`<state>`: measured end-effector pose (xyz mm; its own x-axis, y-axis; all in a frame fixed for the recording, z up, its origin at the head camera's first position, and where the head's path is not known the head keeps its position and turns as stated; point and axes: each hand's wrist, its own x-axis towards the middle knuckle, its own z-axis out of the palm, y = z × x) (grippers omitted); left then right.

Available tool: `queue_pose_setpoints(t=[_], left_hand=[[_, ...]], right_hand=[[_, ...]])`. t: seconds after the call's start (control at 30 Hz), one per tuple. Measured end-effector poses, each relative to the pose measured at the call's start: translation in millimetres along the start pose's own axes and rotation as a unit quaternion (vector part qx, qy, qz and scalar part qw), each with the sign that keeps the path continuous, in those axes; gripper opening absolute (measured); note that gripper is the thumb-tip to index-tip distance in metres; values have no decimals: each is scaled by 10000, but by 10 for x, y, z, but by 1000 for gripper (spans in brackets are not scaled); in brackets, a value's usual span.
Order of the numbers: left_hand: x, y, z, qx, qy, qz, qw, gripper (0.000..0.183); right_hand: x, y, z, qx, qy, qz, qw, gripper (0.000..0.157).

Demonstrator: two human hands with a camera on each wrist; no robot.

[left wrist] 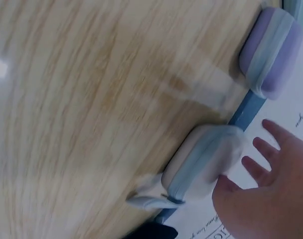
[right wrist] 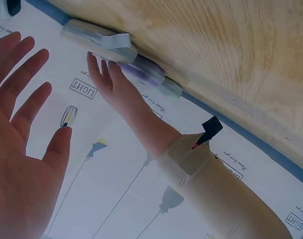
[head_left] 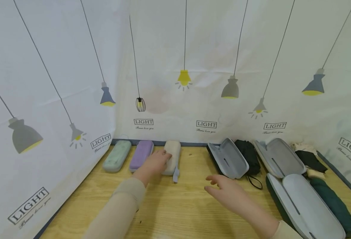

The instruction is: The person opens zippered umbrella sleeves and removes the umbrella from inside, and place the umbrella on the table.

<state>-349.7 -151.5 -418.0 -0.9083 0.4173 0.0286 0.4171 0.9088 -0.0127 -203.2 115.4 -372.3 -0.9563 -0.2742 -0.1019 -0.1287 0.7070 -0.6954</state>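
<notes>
In the head view my left hand (head_left: 156,163) reaches over the beige zippered case (head_left: 174,151), its fingers at the case's left side and top. The left wrist view shows those fingers spread apart right by the beige case (left wrist: 204,164). A grey pull tab (head_left: 176,175) hangs from its near end. Left of it lie a purple case (head_left: 141,153) and a pale green case (head_left: 117,156), both closed. My right hand (head_left: 230,192) hovers over the table with loosely bent fingers and holds nothing. Nearest to it is an opened black case (head_left: 233,162) with grey lining.
Beside the black case lies a black fabric bundle (head_left: 247,156) with a cord loop. Further right are an opened light case (head_left: 284,157), an opened dark green case (head_left: 308,205) and a dark green fabric bundle (head_left: 332,202). A lamp-printed sheet (head_left: 163,49) rises behind the table.
</notes>
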Motion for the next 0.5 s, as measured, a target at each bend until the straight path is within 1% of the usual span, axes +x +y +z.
queue_pose_setpoints(t=[0.1, 0.2, 0.3, 0.37, 0.4, 0.5], left_hand=[[14, -46, 33, -163, -266, 271, 9991, 44], [6, -47, 42, -78, -406, 399, 9983, 45], [-34, -10, 46, 122, -541, 488, 9973, 46], [-83, 23, 54, 329, -596, 598, 9959, 54], [-110, 36, 63, 460, -596, 694, 9947, 58], [-192, 62, 66, 851, -441, 955, 9908, 64]], right_hand=[[97, -17, 62, -51, -76, -54, 9999, 46], [185, -23, 105, -214, -80, -106, 9997, 44], [251, -22, 131, -441, -93, -83, 9990, 41], [285, -6, 152, -522, -141, -85, 9985, 40], [296, 3, 164, -510, -196, -65, 9985, 40], [321, 35, 216, -194, -458, 17, 9988, 43]])
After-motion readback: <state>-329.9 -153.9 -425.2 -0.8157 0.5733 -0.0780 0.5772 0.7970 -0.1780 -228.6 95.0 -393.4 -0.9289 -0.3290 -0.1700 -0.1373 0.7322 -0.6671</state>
